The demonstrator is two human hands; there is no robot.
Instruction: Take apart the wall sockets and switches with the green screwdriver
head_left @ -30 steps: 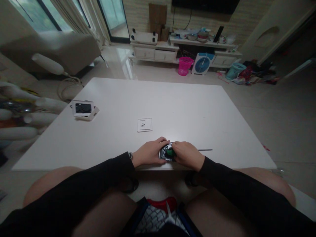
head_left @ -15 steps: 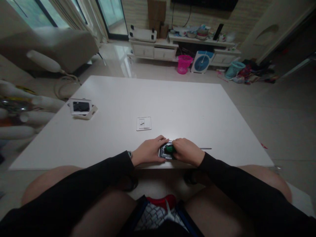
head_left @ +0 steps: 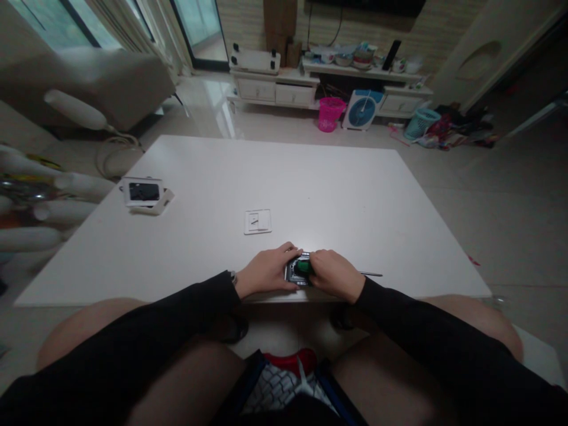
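Black and white parts show on the flat gadget (head_left: 300, 280), which is just by the near edge of the table (head_left: 337, 189), a little right of that edge's middle. The left hand (head_left: 265, 273) is clamped around it, with the thumb at its near side and the other fingers at its far side. The right hand (head_left: 335, 275) is curled up, its fingers together around a green handle (head_left: 303, 266) that sits over the gadget. Past that hand, a thin rod (head_left: 373, 274) pokes out toward the right edge — it may be part of the same tool, but I cannot tell. The gadget's inside seems to be open to view, and with 2 hands busy on it, the work looks begun but not done. What is left is hard to tell, as the hands hide a lot. Farther from the near edge lies 1 small pale panel (head_left: 261, 222). By the left edge, toward the far left corner, a white frame with a dark middle (head_left: 144, 192) rests on a pale box (head_left: 166, 202).
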